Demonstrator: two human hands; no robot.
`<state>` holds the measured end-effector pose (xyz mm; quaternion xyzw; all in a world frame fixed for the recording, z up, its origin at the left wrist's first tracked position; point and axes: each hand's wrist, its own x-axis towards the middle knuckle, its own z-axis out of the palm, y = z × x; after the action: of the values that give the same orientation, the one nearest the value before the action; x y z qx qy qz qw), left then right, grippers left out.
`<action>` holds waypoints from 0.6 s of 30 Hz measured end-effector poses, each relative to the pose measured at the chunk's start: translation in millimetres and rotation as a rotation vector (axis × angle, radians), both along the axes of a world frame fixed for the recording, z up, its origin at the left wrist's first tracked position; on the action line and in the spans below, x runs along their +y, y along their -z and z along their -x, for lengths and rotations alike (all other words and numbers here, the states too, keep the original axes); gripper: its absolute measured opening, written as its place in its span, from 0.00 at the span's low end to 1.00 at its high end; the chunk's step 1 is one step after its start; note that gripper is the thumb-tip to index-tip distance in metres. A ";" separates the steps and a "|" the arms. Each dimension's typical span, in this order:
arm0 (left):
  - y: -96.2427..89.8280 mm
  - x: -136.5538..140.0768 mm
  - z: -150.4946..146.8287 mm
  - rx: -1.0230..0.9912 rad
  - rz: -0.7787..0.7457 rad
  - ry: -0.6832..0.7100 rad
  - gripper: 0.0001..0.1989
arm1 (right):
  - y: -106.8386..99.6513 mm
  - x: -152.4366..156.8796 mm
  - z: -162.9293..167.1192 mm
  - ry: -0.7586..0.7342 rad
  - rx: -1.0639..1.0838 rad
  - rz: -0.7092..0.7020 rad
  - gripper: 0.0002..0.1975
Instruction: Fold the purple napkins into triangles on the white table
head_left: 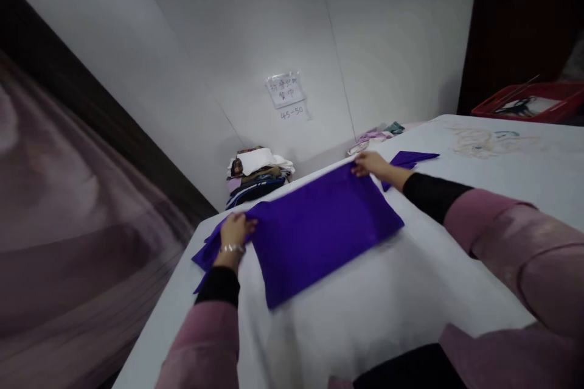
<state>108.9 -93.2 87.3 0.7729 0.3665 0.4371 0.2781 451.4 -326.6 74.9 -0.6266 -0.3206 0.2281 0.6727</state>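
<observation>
A purple cloth napkin (319, 234), doubled into a wide rectangle, hangs between my two hands over the near part of the white table. My left hand (237, 231) pinches its upper left corner and wears a bracelet. The upper right corner is gripped by my right hand (368, 165). Its lower edge slants, lower on the left. Behind my left wrist lies another purple cloth (207, 255), crumpled. A further purple cloth (413, 159) with a pointed end rests beyond my right wrist.
A stack of folded clothes (258, 176) stands by the wall. Pink and green cloths (376, 135) lie behind the table's far edge. At the right are pale cords (479, 140) and a red basket (547, 100) holding tools. A pinkish curtain (68, 224) hangs along the left side.
</observation>
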 end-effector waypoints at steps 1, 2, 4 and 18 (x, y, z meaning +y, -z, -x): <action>-28.0 2.2 -4.7 -0.051 -0.025 -0.034 0.15 | -24.3 3.7 -2.9 0.039 -0.011 -0.048 0.05; -55.5 2.0 -5.9 -0.102 -0.053 -0.073 0.20 | -48.7 4.4 -5.5 0.090 -0.036 -0.125 0.05; -102.9 -8.3 1.5 -0.249 -0.199 -0.097 0.25 | -93.0 -4.3 -8.1 0.212 -0.225 -0.425 0.11; 55.6 -126.9 108.2 0.024 0.066 0.108 0.09 | 31.4 -160.2 44.5 0.185 -0.447 0.068 0.11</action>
<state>0.6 -220.1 31.7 0.7871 0.3417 0.4000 0.3221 407.0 -486.8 43.5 -0.7106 -0.3948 0.0318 0.5815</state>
